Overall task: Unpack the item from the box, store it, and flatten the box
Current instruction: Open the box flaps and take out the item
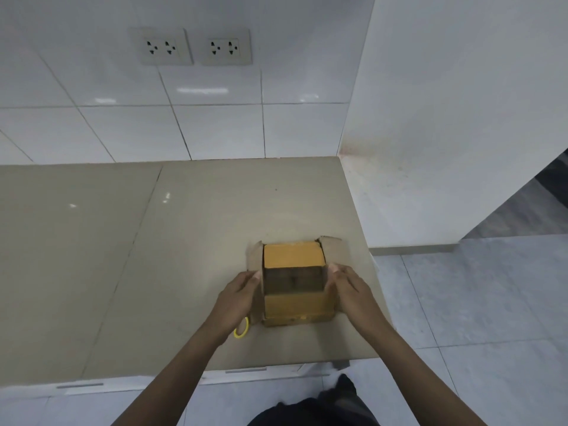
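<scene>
A small brown cardboard box [296,305] stands open on the beige countertop [184,241], near its right front corner. Its side flaps are spread outward and its inside is dark; I cannot make out any contents. My left hand [238,298] presses against the box's left flap and side. My right hand [349,287] holds the right flap and side. A yellow ring-shaped handle [241,329], perhaps of scissors, pokes out from under my left wrist.
A white tiled wall with two double sockets [195,47] rises behind the counter. A white side wall [430,149] closes the counter's right end. Grey floor tiles [476,318] lie to the right and below the front edge.
</scene>
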The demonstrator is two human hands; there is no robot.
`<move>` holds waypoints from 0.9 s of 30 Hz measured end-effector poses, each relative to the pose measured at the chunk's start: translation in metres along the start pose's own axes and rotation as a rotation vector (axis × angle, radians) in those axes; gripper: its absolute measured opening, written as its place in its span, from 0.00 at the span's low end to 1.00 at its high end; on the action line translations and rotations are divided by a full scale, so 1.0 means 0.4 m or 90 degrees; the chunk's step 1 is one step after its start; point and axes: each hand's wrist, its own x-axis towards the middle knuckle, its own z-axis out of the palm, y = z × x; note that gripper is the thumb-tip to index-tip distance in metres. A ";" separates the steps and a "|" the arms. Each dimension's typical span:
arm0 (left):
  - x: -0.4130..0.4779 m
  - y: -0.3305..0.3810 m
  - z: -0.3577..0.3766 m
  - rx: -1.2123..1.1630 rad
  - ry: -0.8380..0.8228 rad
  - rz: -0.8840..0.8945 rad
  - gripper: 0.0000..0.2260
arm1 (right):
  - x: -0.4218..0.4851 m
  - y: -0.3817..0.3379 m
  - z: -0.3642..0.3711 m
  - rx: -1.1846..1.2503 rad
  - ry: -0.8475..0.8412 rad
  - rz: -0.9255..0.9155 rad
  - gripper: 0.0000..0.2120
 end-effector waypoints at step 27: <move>-0.014 -0.067 0.087 0.398 -0.018 0.190 0.50 | 0.244 0.033 0.037 -0.358 -0.052 -0.117 0.23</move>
